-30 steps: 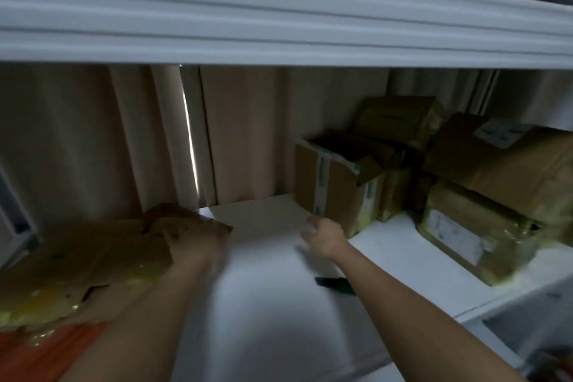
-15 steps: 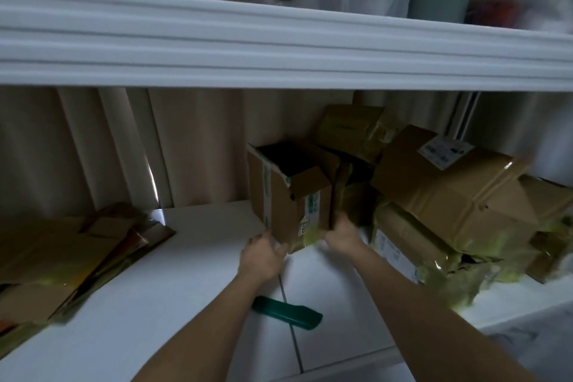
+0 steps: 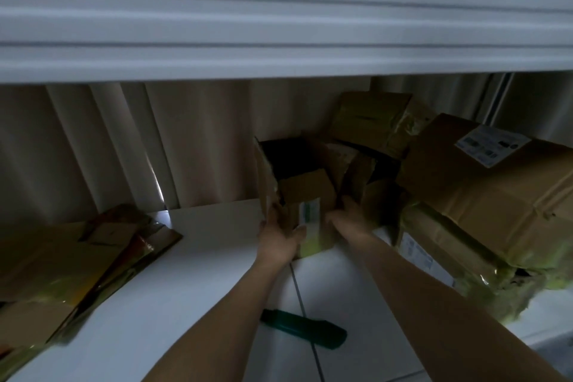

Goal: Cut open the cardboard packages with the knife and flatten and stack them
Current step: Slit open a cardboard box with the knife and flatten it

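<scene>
A stack of flattened cardboard (image 3: 62,260) is lying at the left end of the white bench (image 3: 198,288), in front of a pleated curtain (image 3: 124,146). The left hand (image 3: 279,240) is gripping the left front corner of an open cardboard box (image 3: 297,195) at bench centre; the right hand (image 3: 348,220) is gripping its right side. The knife (image 3: 305,324) (green handle) is lying between the forearms, nearer the bench's front edge. More taped packages (image 3: 483,205) are crowding the box's right side and rear. A white moulded ledge (image 3: 279,18) is overhanging everything.
</scene>
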